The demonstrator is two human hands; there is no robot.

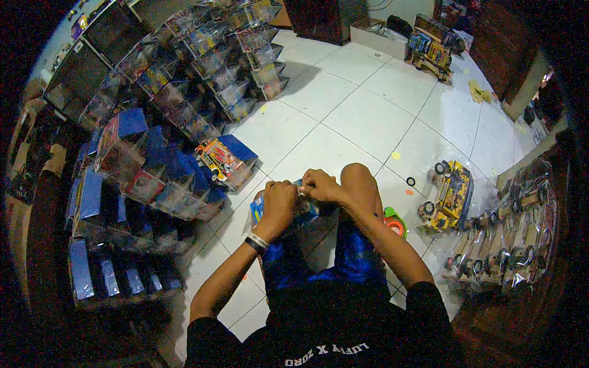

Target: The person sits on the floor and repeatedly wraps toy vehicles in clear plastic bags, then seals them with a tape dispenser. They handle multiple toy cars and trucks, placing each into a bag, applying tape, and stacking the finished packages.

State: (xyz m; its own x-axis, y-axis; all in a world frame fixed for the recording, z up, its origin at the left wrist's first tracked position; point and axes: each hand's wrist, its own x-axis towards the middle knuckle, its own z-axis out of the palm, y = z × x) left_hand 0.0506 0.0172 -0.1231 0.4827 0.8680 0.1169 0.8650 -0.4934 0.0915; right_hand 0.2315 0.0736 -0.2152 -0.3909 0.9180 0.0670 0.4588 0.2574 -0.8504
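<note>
In front of my knees is a blue item in clear plastic wrap (256, 210), largely covered by my hands. My left hand (277, 207) is closed over its top, fingers curled into the wrap. Close beside it, my right hand (321, 186) has its fingers pinched together at the item's upper edge. What that pinch holds is too small and hidden to make out. The fingertips of both hands almost meet.
Clear-wrapped boxes (153, 178) rise in stacks on the left, an orange toy truck (216, 158) beside them. To the right lie a wrapped yellow toy truck (453, 195), a loose wheel (410, 181), a green-and-orange ring (394, 222) and wrapped wooden toy vehicles (506, 242).
</note>
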